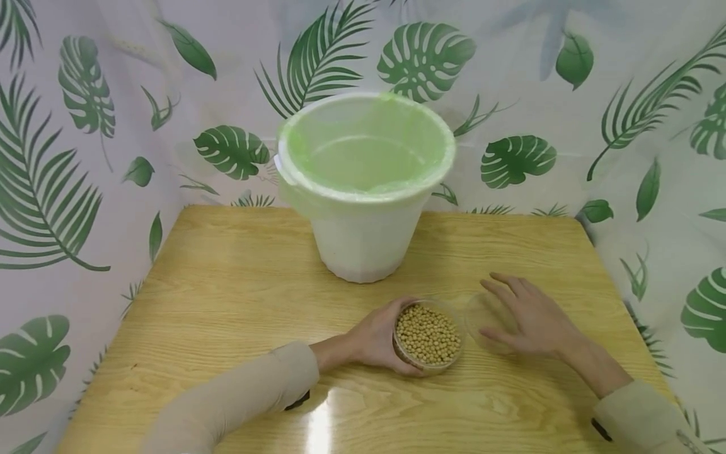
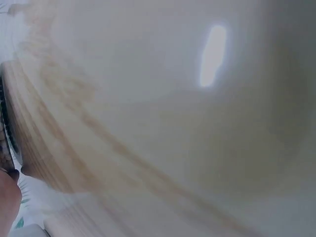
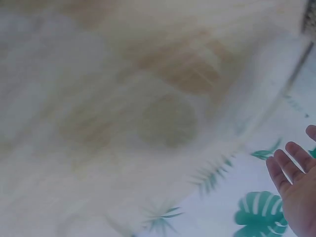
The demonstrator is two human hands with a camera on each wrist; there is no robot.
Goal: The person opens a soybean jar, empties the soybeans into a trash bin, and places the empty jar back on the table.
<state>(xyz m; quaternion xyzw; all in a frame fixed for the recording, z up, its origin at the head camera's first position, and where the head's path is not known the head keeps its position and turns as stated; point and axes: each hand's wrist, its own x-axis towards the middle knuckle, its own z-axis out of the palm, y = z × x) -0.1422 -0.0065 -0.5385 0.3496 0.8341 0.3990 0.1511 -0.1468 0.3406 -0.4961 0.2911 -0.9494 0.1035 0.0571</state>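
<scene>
A round clear plastic tub (image 1: 439,369), filled with soybeans (image 1: 428,334), stands uncovered on the wooden table. My left hand (image 1: 377,337) grips its left side, thumb at the near side and fingers round the far side. Just right of the tub lies a clear round lid (image 1: 478,315), hard to see against the wood. Above the lid's right part is my right hand (image 1: 533,321), fingers spread and holding nothing; whether it touches the lid cannot be told. The right wrist view also shows these fingers (image 3: 291,165) extended. Only a bit of the left hand (image 2: 7,205) enters the left wrist view.
Behind the tub stands a tall white bucket (image 1: 365,243) lined with a thin green plastic bag (image 1: 300,148) folded over its rim. Leaf-print cloth (image 1: 238,151) hangs behind and beside the table (image 1: 227,271).
</scene>
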